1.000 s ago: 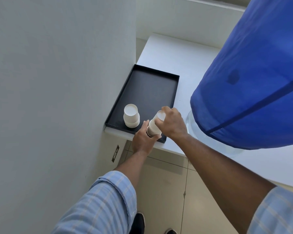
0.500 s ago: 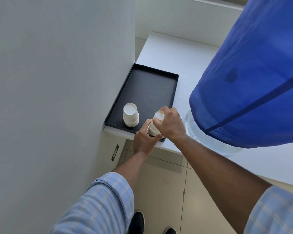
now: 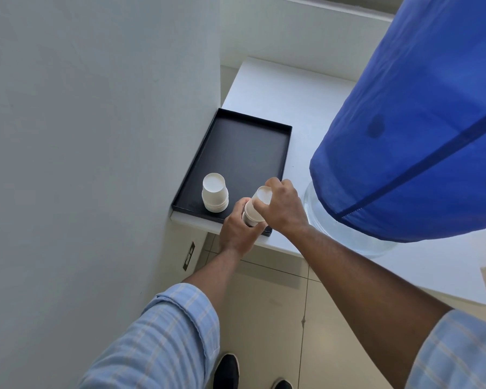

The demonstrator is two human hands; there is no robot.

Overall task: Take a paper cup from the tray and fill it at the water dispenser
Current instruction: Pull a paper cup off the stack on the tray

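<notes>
A black tray [image 3: 244, 147] lies on the white counter beside the wall. Two upside-down stacks of white paper cups stand at its near end. The left stack [image 3: 214, 196] stands free. My left hand [image 3: 237, 230] grips the lower part of the right stack [image 3: 251, 213]. My right hand [image 3: 281, 206] is closed around the top paper cup [image 3: 264, 195] of that stack, slightly raised and tilted. The water dispenser's bottle [image 3: 348, 234], under a blue cover [image 3: 418, 136], stands just right of the tray.
A grey wall [image 3: 96, 136] runs close along the left of the tray. The white counter [image 3: 278, 91] stretches back to a far wall. Below are beige floor tiles [image 3: 270, 304] and my dark shoes [image 3: 226, 372].
My right hand has lifted the top cup a little off the stack. My left hand keeps holding the stack. The view shifted slightly.
</notes>
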